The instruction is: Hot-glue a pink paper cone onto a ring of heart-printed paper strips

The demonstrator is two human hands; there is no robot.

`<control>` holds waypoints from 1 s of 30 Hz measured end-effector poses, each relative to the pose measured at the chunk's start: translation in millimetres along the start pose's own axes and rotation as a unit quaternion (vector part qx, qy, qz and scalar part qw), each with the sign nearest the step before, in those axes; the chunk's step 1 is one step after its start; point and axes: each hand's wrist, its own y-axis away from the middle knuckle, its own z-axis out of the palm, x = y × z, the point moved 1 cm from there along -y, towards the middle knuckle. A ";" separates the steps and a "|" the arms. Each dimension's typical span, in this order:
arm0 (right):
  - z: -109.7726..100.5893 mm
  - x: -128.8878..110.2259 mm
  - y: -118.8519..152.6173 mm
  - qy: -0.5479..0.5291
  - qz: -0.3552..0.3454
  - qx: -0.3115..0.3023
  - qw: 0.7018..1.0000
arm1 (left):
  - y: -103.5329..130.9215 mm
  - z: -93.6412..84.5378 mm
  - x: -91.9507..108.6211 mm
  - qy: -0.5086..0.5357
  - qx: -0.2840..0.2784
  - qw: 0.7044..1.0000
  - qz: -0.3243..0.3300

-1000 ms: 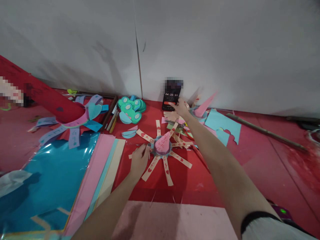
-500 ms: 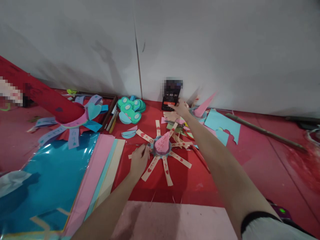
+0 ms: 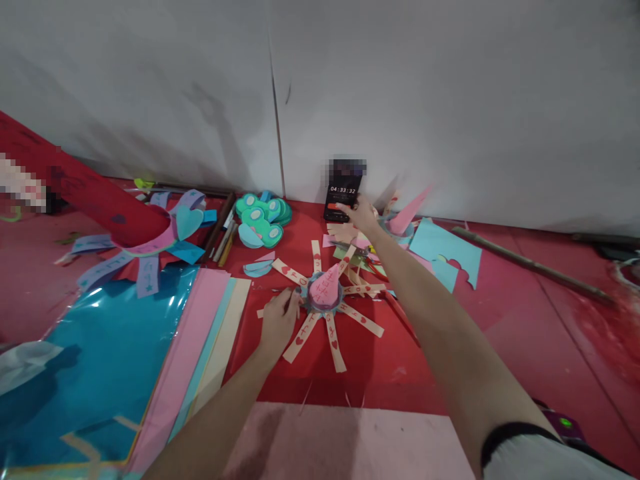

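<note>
A paper craft point(image 3: 326, 288) lies on the red surface before me: a pink cone with red writing inside a blue-grey ring, with cream strips spreading out that bear red letters and hearts. My left hand point(image 3: 279, 320) is closed at the ring's left side, fingertips pinching its edge. A black phone point(image 3: 342, 192) leans against the wall and displays a timer at 04:33:32. At its lower right edge, my right hand point(image 3: 364, 215) grips the phone, thumb stretched over the lower screen; the other fingers are mostly hidden.
Green paper frog-like shapes point(image 3: 260, 217) lie left of the phone. Pink, blue and cream sheets point(image 3: 200, 333) lie left beside a shiny blue sheet point(image 3: 120, 360). Paper scraps and scissors point(image 3: 350, 247) sit under my right forearm. A wooden stick point(image 3: 530, 263) lies right; a red tube point(image 3: 90, 180) slants at left.
The phone's timer has advanced by about a second, and the phone sits slightly more upright. My right thumb has shifted slightly on the screen. My left hand and the paper craft stay put.
</note>
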 end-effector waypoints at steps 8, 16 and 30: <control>7.1 6.1 -6.9 -0.028 -0.015 0.006 0.999 | -0.3 -0.6 1.4 0.001 -0.001 1.000 -0.004; 8.6 16.5 -9.1 -0.010 -0.020 -0.011 1.000 | -0.2 -0.3 0.1 -0.004 0.002 1.000 -0.001; -8.2 -20.2 11.0 0.042 0.041 0.015 0.998 | 0.4 -0.8 0.9 -0.003 -0.001 1.000 -0.001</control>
